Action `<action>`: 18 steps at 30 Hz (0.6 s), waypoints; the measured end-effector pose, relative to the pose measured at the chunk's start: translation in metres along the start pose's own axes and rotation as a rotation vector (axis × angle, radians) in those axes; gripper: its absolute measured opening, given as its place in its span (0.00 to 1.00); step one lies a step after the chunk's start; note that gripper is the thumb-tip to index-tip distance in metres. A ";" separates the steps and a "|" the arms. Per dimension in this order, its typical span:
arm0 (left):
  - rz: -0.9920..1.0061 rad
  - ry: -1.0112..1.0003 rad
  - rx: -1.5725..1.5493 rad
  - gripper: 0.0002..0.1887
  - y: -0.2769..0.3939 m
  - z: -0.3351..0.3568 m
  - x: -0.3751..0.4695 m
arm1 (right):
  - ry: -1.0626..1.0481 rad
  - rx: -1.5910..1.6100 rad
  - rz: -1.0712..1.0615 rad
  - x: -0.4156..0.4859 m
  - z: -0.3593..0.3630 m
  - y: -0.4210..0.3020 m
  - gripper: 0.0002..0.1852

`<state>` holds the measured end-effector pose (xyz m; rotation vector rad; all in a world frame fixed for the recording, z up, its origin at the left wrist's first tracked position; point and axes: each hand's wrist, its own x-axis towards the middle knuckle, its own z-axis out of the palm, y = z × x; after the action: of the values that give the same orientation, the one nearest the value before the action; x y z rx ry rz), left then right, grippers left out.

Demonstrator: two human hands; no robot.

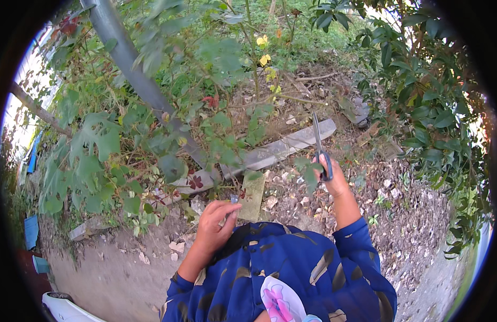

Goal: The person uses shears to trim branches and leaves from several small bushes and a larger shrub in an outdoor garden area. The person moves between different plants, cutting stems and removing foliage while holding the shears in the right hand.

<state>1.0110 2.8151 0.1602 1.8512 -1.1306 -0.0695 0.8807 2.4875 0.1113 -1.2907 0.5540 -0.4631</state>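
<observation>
My right hand [333, 177] grips a pair of scissors [317, 131] by the dark handles. The blades point up and away, over a concrete curb [288, 147]; they look closed or nearly so. A blurred green leaf [310, 175] overlaps the handle side. Lower and to the left, my left hand [216, 221] is in front of my waist, fingers curled and thumb near the index finger. A small pale bluish thing [234, 199] shows at its fingertips; whether the fingers pinch it is unclear. Dark red leaves [195, 182] grow just beyond that hand.
A grey metal pole [139, 76] slants through leafy plants on the left. Yellow leaves [265, 60] hang on a thin stem ahead. A leafy shrub [429, 112] borders the right. Dry leaves cover the soil [377, 189]. A flat slab [251, 197] lies beyond my waist.
</observation>
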 end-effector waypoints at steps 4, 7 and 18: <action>-0.027 -0.003 0.008 0.11 0.001 -0.002 -0.005 | -0.061 -0.349 -0.062 0.019 -0.008 -0.024 0.19; -0.031 0.007 0.002 0.11 0.000 -0.003 -0.007 | -0.070 -0.435 -0.032 0.030 -0.003 -0.035 0.19; -0.021 0.059 -0.043 0.12 -0.011 -0.008 -0.009 | 0.041 0.198 -0.094 0.034 0.003 -0.024 0.17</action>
<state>1.0171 2.8284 0.1528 1.8160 -1.0614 -0.0509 0.9091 2.4641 0.1307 -1.1232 0.4705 -0.6090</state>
